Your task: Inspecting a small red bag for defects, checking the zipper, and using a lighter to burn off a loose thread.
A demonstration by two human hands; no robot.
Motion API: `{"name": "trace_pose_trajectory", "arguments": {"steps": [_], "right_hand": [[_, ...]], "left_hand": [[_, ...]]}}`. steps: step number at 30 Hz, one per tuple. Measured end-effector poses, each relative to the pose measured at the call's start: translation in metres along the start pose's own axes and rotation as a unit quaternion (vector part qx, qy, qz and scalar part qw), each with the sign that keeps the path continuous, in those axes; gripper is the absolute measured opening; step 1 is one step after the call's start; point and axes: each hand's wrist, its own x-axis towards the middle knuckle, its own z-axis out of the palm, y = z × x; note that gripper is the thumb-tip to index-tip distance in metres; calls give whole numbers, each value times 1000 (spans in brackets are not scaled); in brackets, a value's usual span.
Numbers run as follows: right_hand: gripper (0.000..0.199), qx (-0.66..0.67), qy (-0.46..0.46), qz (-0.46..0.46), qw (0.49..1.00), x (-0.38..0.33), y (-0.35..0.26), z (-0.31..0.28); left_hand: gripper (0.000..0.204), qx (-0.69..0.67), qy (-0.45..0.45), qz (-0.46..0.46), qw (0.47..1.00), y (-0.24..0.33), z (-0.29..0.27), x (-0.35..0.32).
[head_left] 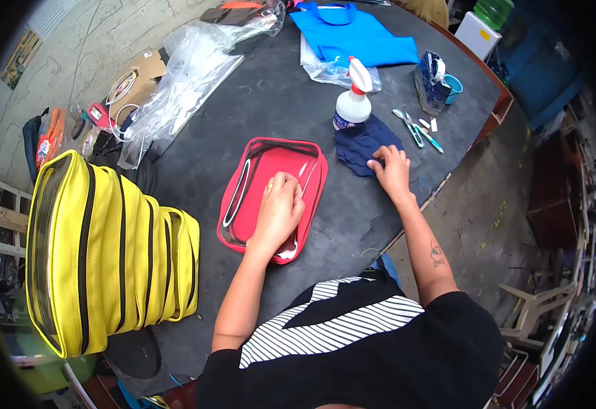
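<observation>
Lying flat near the middle of the dark table is a red pouch with a clear plastic face, and the left hand rests on that face with its fingers curled together into a loose fist, pressing down rather than gripping anything. What the pouch holds cannot be told through the glare on the plastic. The right hand lies just to the right of it, fingers spread apart and flat on the near edge of a crumpled dark blue cloth. Touching the far side of the cloth stands a white spray bottle with a red and white trigger head.

On the left end of the table stands a stack of yellow pouches with black trim, set on edge and leaning together. Clear plastic bags lie heaped at the far left, and a flat bright blue bag lies at the far end on a plastic sleeve. A small clear blue-trimmed container holds odds and ends that are too small to make out, with a light blue cup just beside it and scissors near the right edge.

Beyond the table there is a pale block wall on the left and a grey concrete floor on the right.
</observation>
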Motion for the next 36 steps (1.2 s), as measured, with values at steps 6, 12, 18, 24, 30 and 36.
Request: {"name": "trace_pose_trajectory", "arguments": {"steps": [6, 12, 18, 24, 30, 36], "right_hand": [[5, 132, 41, 51, 989, 16, 14, 12], [7, 71, 301, -24, 951, 33, 24, -15], [16, 12, 200, -32, 979, 5, 23, -22], [12, 65, 32, -76, 994, -19, 35, -16], [11, 77, 90, -53, 991, -1, 53, -14], [20, -47, 155, 96, 982, 31, 91, -19]], "left_hand": [[12, -101, 10, -63, 993, 5, -18, -3], [14, -59, -7, -51, 997, 12, -30, -4], [13, -6, -16, -18, 1000, 9, -21, -2], [11, -6, -19, -27, 999, 11, -22, 4], [11, 6, -15, -19, 1000, 13, -23, 3], [10, 11, 2, -16, 1000, 14, -25, -1]]}}
